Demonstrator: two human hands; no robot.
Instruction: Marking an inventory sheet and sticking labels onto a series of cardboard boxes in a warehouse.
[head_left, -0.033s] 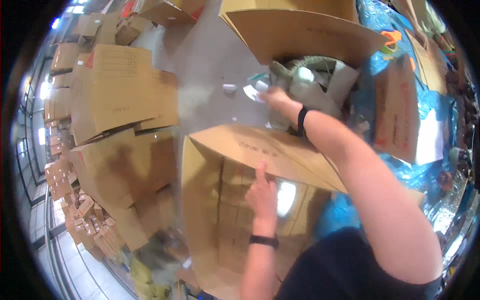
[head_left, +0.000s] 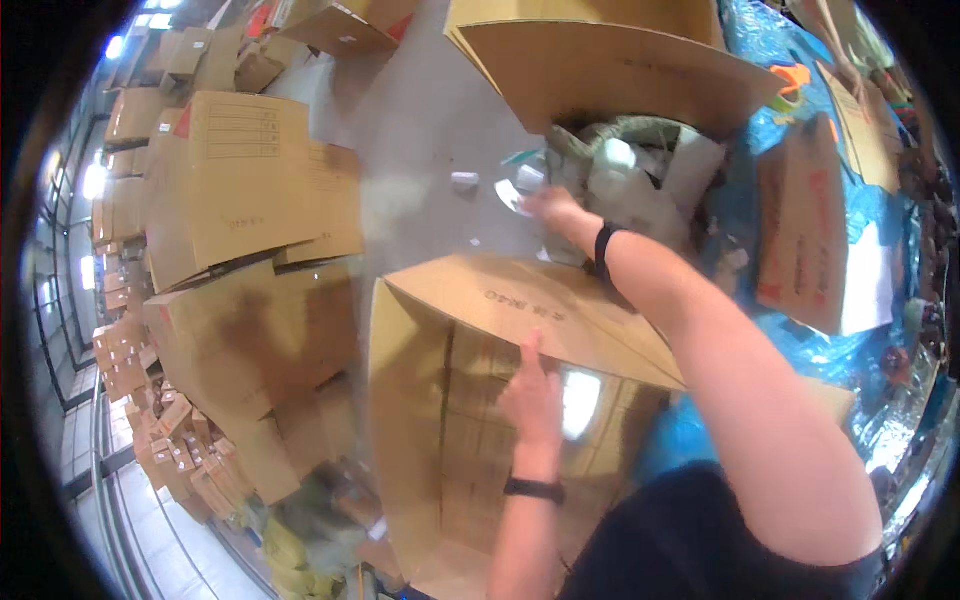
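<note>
My left hand (head_left: 532, 400) is at the edge of the cardboard flap (head_left: 520, 300) of a large open carton (head_left: 410, 420). Its index finger is stretched out over the flap and the other fingers look bent, with nothing seen in them. Beyond the flap, my right hand (head_left: 550, 208) reaches forward, its fingers closed on a curved white paper slip (head_left: 512, 198). Small white rolls (head_left: 530, 177) lie close to those fingers. Just right of that hand is a greyish sack (head_left: 640, 195) with a white bottle-like object (head_left: 613, 158) in its mouth.
Another open carton (head_left: 600, 70) stands at the far side. Large closed cartons (head_left: 245, 180) are stacked at the left. A small white roll (head_left: 464, 179) lies on the grey floor (head_left: 410, 130). Blue plastic film (head_left: 770, 130), orange-handled scissors (head_left: 793, 78) and a flattened carton (head_left: 803, 220) are at the right.
The whole view has shifted slightly to the right and down. Both hands hold nearly the same places against the carton and the paper slip.
</note>
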